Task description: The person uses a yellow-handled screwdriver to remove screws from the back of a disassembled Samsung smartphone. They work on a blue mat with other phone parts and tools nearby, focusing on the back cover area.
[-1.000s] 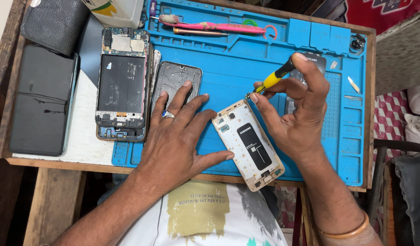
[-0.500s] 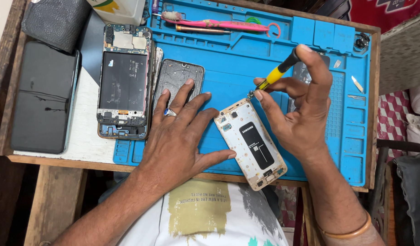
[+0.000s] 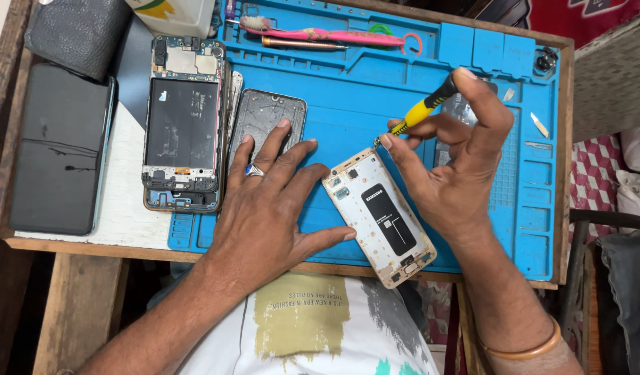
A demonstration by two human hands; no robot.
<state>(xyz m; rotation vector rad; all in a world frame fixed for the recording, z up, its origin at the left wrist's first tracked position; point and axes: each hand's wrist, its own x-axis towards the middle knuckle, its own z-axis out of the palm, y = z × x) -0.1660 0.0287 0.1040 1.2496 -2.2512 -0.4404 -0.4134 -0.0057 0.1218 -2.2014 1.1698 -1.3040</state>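
Since half a second ago little has shifted: the right hand point(image 3: 459, 167) still grips the yellow-handled screwdriver point(image 3: 421, 111), tip at the top corner of the opened phone point(image 3: 379, 217). The left hand point(image 3: 268, 208) lies open and flat on the blue mat point(image 3: 348, 83), thumb touching the phone's left side near the desk's front edge. A stripped phone frame point(image 3: 183, 125) and a dark back cover point(image 3: 264, 114) lie to the left; pink tweezers point(image 3: 327, 33) rest along the mat's far edge.

A: Opened phone point(image 3: 379, 215) on the repair mat point(image 3: 348, 90), near edge, between left hand point(image 3: 264, 208) and right hand point(image 3: 448, 173).

B: Left of it?

A: Back cover point(image 3: 264, 121), then stripped phone frame point(image 3: 183, 125); intact phone point(image 3: 59, 149) off-mat, farthest left.
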